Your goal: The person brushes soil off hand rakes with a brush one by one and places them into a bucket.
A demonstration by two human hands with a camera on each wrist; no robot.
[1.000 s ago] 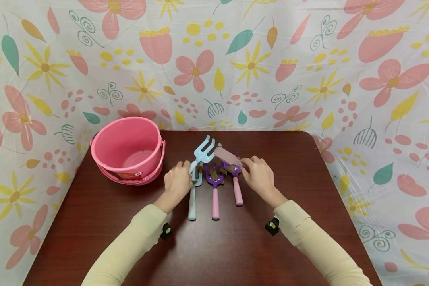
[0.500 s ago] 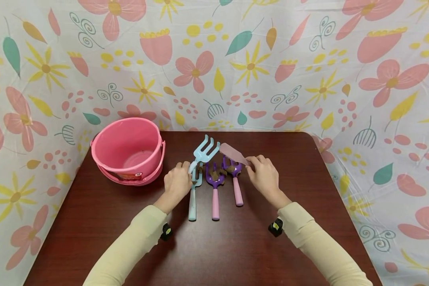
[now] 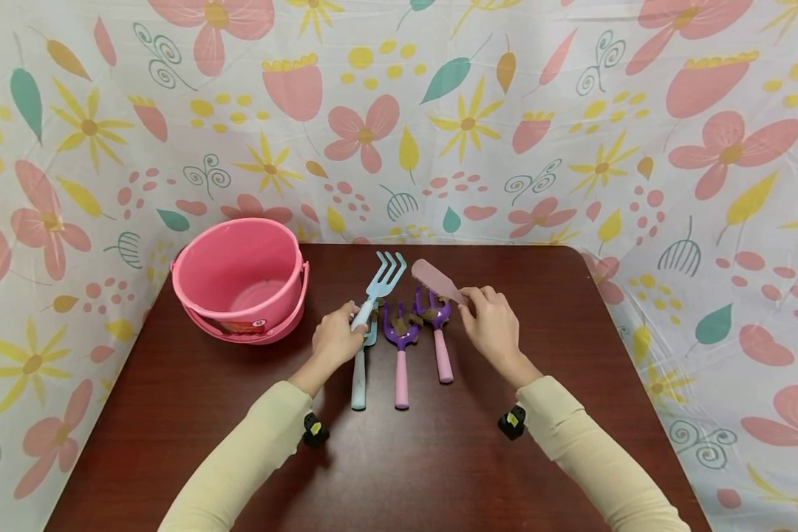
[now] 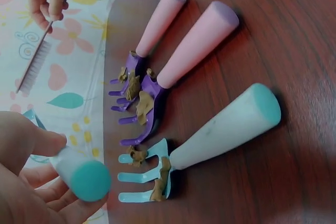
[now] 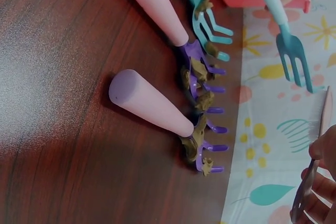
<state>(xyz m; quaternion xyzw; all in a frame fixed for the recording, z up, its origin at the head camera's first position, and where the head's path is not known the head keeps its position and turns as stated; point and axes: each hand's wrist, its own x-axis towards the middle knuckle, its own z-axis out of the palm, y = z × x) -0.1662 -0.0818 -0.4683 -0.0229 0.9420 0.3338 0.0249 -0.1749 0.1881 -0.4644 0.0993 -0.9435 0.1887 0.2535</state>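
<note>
The left hand [image 3: 335, 338] has moved slightly right, and the light-blue fork [image 3: 384, 279] in it has rolled, its tines now looking narrower. The right hand [image 3: 493, 324] has drawn the pink brush [image 3: 437, 279] rightward, exposing more of the rightmost purple fork [image 3: 441, 346].

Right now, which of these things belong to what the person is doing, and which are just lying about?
In the job, it seems:
blue fork, in the left hand
pink brush, in the right hand
three more forks on the table, with brown clumps on them

Just there, apparently:
pink bucket, touched by neither hand
flowered cloth behind
</note>
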